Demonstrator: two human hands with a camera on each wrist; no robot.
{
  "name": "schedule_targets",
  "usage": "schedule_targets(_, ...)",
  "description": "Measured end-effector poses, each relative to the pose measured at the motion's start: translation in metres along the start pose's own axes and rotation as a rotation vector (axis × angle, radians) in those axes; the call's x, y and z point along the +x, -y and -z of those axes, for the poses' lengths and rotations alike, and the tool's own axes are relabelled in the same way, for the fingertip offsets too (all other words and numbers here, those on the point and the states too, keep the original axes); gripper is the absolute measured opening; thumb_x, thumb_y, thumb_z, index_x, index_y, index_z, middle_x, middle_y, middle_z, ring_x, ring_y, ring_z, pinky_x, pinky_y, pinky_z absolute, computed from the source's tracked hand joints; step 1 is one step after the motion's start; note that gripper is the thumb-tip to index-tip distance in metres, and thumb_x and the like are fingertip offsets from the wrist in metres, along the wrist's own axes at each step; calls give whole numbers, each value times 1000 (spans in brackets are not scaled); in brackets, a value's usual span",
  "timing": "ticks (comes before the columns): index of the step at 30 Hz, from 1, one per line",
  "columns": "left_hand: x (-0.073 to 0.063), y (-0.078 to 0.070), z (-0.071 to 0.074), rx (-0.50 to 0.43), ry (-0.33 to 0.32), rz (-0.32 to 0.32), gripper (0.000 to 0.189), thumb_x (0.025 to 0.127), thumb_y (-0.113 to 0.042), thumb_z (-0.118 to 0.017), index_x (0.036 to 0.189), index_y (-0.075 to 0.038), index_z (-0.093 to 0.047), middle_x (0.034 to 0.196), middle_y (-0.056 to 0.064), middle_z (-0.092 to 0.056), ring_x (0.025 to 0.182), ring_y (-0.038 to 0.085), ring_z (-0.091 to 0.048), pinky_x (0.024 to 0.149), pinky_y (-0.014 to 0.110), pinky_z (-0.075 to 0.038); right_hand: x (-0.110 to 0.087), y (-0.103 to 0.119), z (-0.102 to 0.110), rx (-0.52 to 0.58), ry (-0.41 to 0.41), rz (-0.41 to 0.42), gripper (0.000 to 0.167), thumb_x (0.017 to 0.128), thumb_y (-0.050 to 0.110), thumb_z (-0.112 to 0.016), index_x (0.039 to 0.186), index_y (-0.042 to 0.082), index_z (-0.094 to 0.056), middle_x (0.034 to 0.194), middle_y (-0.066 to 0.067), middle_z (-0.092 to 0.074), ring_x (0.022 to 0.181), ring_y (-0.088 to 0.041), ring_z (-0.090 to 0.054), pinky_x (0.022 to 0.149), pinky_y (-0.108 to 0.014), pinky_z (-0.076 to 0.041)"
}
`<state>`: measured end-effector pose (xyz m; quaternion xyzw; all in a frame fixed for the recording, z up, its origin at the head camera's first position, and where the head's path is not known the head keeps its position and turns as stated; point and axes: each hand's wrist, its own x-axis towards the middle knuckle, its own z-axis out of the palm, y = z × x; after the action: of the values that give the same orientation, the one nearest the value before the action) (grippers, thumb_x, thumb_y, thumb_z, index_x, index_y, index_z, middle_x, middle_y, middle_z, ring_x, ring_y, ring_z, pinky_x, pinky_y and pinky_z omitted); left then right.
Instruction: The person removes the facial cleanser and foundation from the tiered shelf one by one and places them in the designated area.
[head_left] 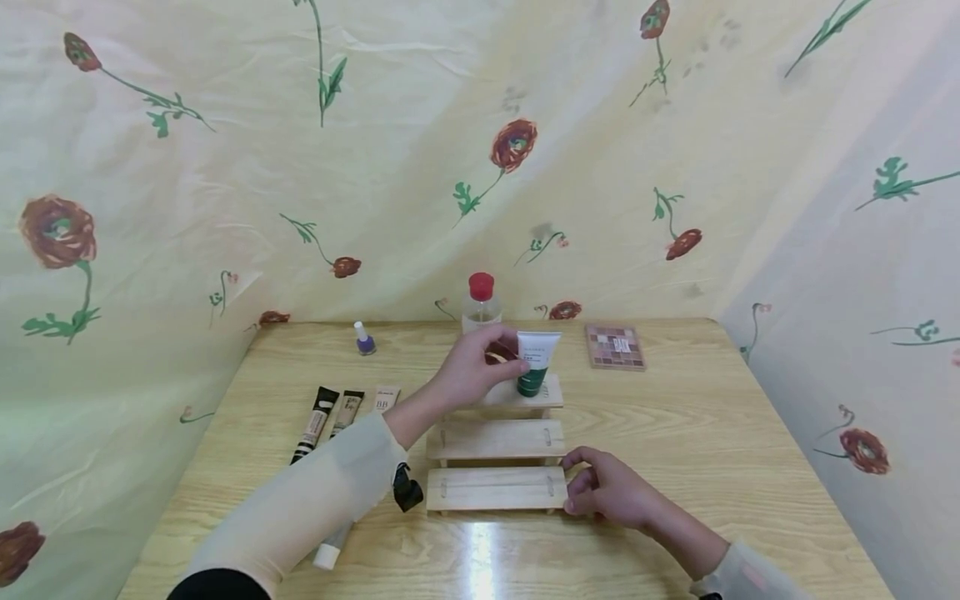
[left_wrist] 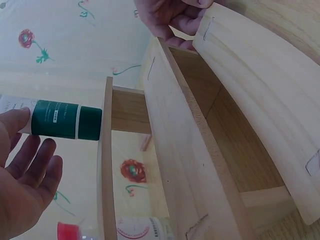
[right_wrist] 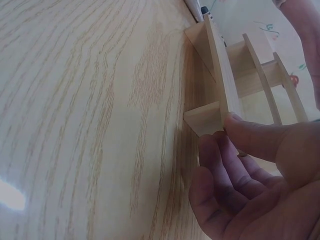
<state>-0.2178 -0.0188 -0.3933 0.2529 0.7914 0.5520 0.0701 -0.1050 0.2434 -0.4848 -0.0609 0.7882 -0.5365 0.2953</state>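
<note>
A three-step wooden rack point(head_left: 495, 489) stands on the table. My left hand point(head_left: 480, 362) reaches over it and holds a white and green squeeze tube point(head_left: 534, 364) between thumb and fingers. Cap down and upright, the tube is at the right part of the top step; in the left wrist view its green cap point(left_wrist: 90, 123) meets that board. My right hand point(head_left: 611, 492) grips the right end of the lowest step. In the right wrist view the thumb point(right_wrist: 250, 134) lies against the board's edge, with the other fingers curled below it.
Behind the rack stands a clear bottle with a red cap point(head_left: 482, 287). A purple nail polish bottle point(head_left: 365, 340) is at the back left, an eyeshadow palette point(head_left: 615, 347) at the back right. Several cosmetic tubes, including a black-ended one point(head_left: 318, 417), lie left, partly under my left arm.
</note>
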Motion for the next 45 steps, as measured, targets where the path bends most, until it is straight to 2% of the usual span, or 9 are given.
schedule_targets(11, -7, -4, 4, 10, -10, -3, 23, 97, -19, -73, 119, -16, -66, 113, -2, -70, 103, 15, -65, 90, 33, -56, 1, 0, -2, 18, 9, 2, 53, 86, 5, -80, 130, -4, -50, 86, -8, -67, 71, -18, -58, 55, -31, -48)
schedule_targets(19, -34, -20, 28, -50, -47, 6, 30, 99, -18, -70, 128, -17, -62, 119, 1, -66, 111, 20, -64, 101, 40, -55, 0, 0, 0, 3, 3, 16, 55, 86, 6, -80, 130, -4, -49, 87, -9, -67, 72, -19, -60, 56, -32, -50)
schedule_targets(23, -53, -20, 43, -79, -84, 7, 31, 100, -16, -69, 131, -17, -62, 120, 3, -66, 113, 21, -64, 102, 41, -55, 1, -2, 0, 4, 6, 29, 55, 86, 6, -80, 130, -4, -49, 87, -9, -67, 72, -19, -60, 56, -32, -50)
schedule_targets(27, -77, -14, 59, -69, -133, 6, 30, 99, -15, -69, 129, -16, -64, 119, 5, -67, 110, 23, -64, 96, 40, -58, 1, -2, -1, 6, 6, 30, 55, 86, 6, -80, 130, -4, -49, 87, -9, -66, 72, -19, -59, 56, -31, -50)
schedule_targets(31, -104, -1, 78, -46, -162, -1, 29, 99, -16, -70, 128, -15, -65, 117, 7, -68, 106, 25, -64, 88, 35, -59, 1, -1, -1, 7, 7, 29, 54, 86, 5, -80, 130, -4, -49, 87, -9, -66, 71, -18, -58, 56, -31, -49)
schedule_targets(34, -127, 12, 93, 7, -187, 13, 29, 100, -15, -69, 128, -14, -65, 115, 7, -69, 104, 23, -65, 84, 30, -59, 0, 1, -1, 7, 11, 28, 54, 86, 5, -79, 130, -5, -49, 87, -9, -66, 71, -18, -58, 56, -31, -49)
schedule_targets(37, -149, 24, 108, 83, -227, 49, 27, 100, -15, -68, 127, -13, -65, 113, 6, -69, 102, 19, -64, 82, 27, -57, -1, 3, -1, 4, 15, 28, 54, 87, 5, -79, 130, -5, -48, 87, -9, -66, 71, -18, -58, 56, -31, -48)
schedule_targets(42, -187, 37, 132, 172, -301, 172, 27, 102, -16, -66, 128, -10, -65, 115, 7, -69, 102, 14, -63, 82, 25, -56, -3, 6, -1, 2, 19, 23, 54, 87, 5, -78, 130, -6, -48, 88, -10, -65, 72, -18, -57, 57, -31, -48)
schedule_targets(45, -208, 45, 143, 188, -318, 255, 32, 102, -19, -66, 131, -7, -64, 118, 10, -68, 102, 12, -63, 83, 25, -57, -3, 6, -2, 3, 22, 22, 54, 87, 5, -78, 130, -6, -48, 88, -10, -65, 72, -19, -58, 57, -31, -49)
